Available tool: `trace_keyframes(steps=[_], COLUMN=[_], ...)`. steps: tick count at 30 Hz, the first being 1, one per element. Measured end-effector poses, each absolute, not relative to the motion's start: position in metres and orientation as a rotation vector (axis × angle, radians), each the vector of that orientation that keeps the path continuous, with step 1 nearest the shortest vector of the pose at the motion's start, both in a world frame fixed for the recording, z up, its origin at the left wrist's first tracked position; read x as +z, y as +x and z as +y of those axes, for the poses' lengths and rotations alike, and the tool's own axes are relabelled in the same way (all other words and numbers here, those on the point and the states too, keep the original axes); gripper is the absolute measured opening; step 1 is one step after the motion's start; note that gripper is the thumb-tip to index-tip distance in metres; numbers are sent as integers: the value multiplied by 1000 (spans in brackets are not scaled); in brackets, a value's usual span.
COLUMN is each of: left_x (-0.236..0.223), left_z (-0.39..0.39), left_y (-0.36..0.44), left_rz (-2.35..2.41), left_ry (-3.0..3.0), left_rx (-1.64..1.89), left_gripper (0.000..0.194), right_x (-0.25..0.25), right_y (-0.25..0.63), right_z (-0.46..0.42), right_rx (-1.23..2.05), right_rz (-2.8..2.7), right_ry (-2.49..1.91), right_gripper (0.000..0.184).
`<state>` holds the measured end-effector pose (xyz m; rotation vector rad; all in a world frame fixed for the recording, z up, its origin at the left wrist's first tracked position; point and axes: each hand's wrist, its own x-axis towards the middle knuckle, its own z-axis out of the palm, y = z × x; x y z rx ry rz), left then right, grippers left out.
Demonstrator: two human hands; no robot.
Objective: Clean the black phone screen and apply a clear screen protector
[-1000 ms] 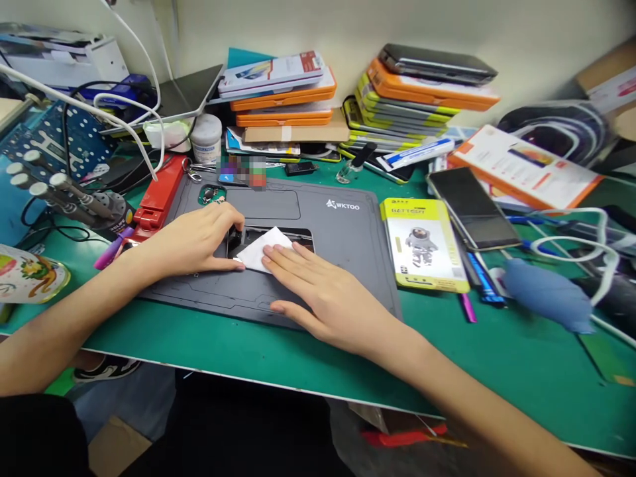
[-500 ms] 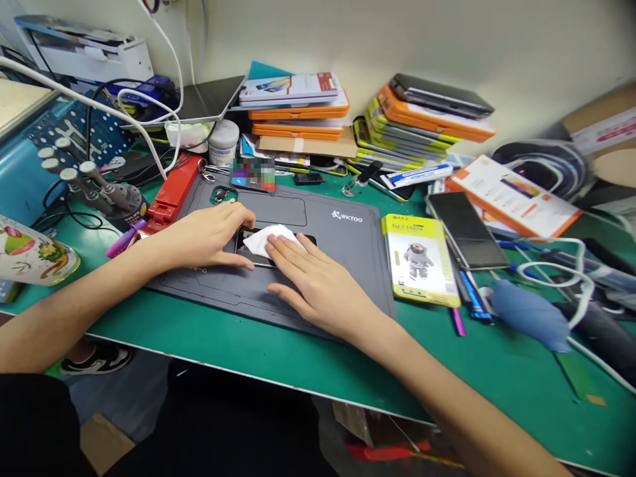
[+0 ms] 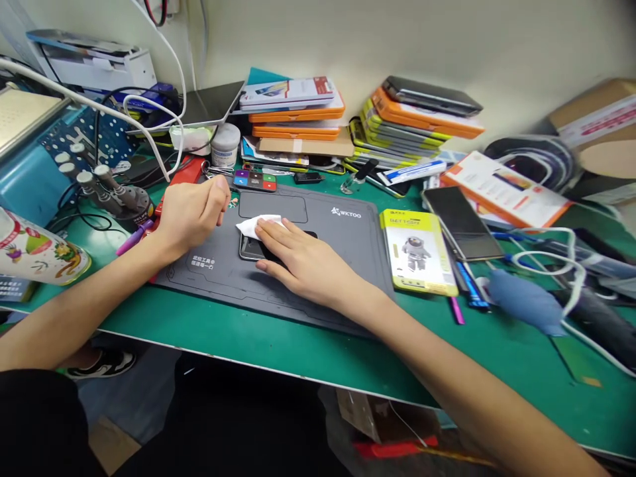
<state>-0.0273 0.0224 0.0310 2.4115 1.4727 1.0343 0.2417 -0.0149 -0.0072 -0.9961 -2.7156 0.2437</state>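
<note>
On the dark grey work mat (image 3: 338,291) lies a smartphone (image 3: 251,249), black screen up, partly hidden under my right hand (image 3: 303,258). Beneath that hand's fingertips a white wiping cloth (image 3: 251,226) is pressed against the upper part of the screen; the fingers lie long and close together on it. My left hand (image 3: 193,211) is lifted off to the left of the phone, its fingers curled into a loose fist, touching neither phone nor cloth. I see nothing sticking out of it.
A yellow battery box (image 3: 419,252) lies right of the mat, beside a dark phone (image 3: 462,222) and a blue air blower (image 3: 527,301). Stacked boxes (image 3: 298,119) line the wall. At left stand a screwdriver holder (image 3: 132,207) and a patterned cup (image 3: 42,248).
My left hand has let go of the phone's left end, risen up and left, and curled closed. My right hand has slid slightly left with the cloth, baring the phone's lower left corner.
</note>
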Motion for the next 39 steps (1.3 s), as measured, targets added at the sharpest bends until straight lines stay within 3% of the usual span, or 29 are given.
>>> trace_keyframes(steps=[5, 12, 17, 25, 32, 39], left_x=[31, 30, 31, 29, 29, 27], left_z=[22, 25, 26, 27, 29, 30], left_y=[-27, -30, -29, -29, -31, -31], left_rz=[1551, 1576, 1566, 1589, 1588, 1584], left_ry=[2450, 2469, 2471, 2490, 2511, 2531], left_rx=[911, 862, 867, 838, 847, 824], left_gripper=[57, 60, 61, 60, 62, 61], right_x=[-10, -8, -7, -7, -12, -9], right_y=[240, 227, 224, 217, 205, 206], right_z=[-44, -15, -32, -24, -46, -34], right_rx=[254, 295, 277, 292, 235, 204], right_rz=[-2707, -2703, -2692, -2708, -2678, -2706], right_ry=[-945, -939, -928, -925, -935, -1015], right_gripper=[85, 74, 82, 76, 94, 87])
